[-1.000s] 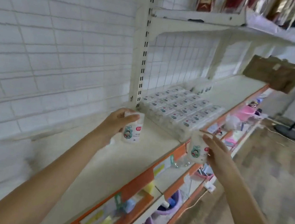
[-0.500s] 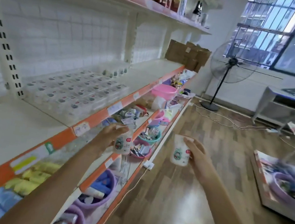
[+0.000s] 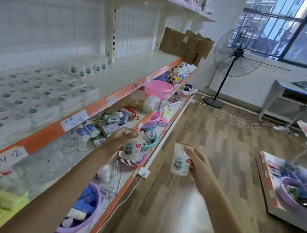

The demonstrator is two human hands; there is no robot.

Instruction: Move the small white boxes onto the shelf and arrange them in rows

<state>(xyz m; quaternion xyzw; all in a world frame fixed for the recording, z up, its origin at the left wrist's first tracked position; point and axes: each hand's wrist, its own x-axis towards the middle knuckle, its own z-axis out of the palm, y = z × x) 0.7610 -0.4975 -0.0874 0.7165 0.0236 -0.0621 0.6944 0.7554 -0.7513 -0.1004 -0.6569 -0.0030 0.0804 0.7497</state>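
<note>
Wall (image 3: 44, 25): white, small tiles, behind the shelving. Shelving (image 3: 100, 102): white boards, orange front edges, handwritten paper labels. Floor (image 3: 211, 162): wood-look planks, glossy, daylight reflected. Window (image 3: 295, 27): large, dark frame, metal bars outside, buildings beyond. Pedestal fan (image 3: 237, 53): black, round base, standing under the window. White cable (image 3: 235, 120): trailing across the floor. Side table (image 3: 290, 98): pale, against the far wall. Flattened cardboard (image 3: 184, 44): propped at the shelf's far end.
</note>
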